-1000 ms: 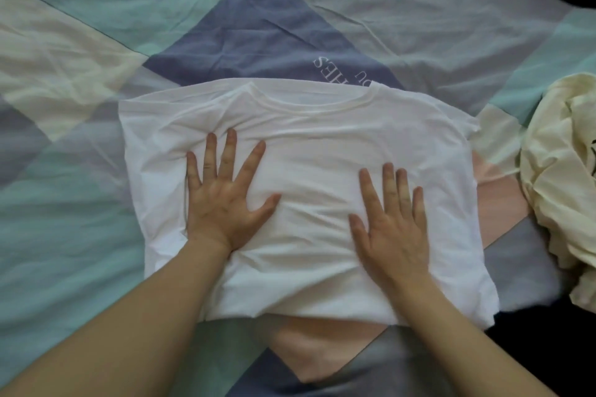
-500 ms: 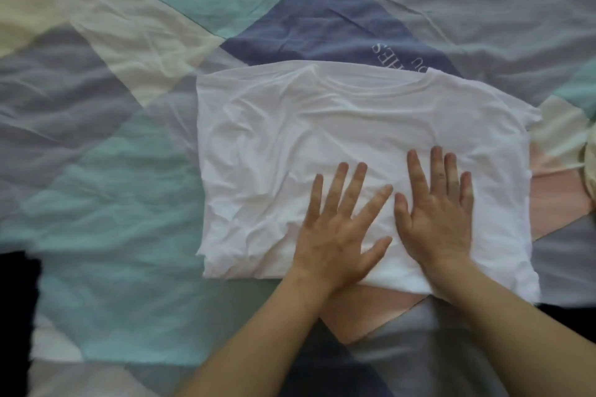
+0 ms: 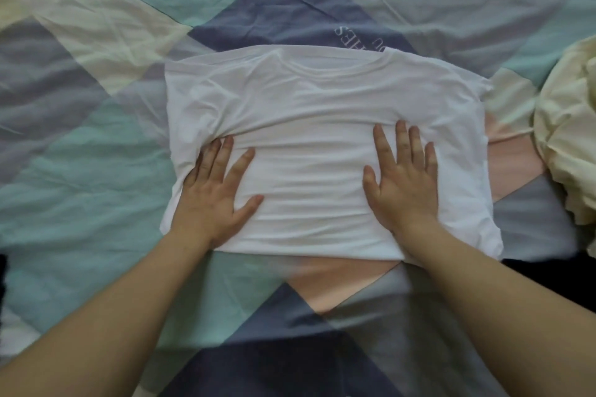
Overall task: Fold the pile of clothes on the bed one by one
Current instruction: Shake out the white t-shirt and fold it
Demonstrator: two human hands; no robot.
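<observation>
Patchwork bedding (image 3: 96, 171) in teal, grey-blue, cream and pink covers the whole surface, with some pale printed letters in the upper middle of the frame.

At the centre lies the white T-shirt (image 3: 322, 106), already folded to a wide rectangle, its collar toward the top of the frame. Both hands press flat on its lower half. The left hand (image 3: 214, 193) rests at the left side of the shirt with fingers straight and spread wide; its fingertips touch a raised ridge of cloth that runs across the shirt. The right hand (image 3: 403, 180) rests at the right side, fingers straight and closer together, thumb apart. Neither hand pinches the cloth.

At the right edge of the frame a cream garment (image 3: 567, 138) waits in a loose heap (probably the next piece to fold), well apart from the shirt.

I judge this to be a smoothing step. The risk is the ridge: if the palms push upward, the thin cloth may bunch more and the crease will be pressed in. Sliding the hands can also drag the layers beneath and make the edges uneven.
</observation>
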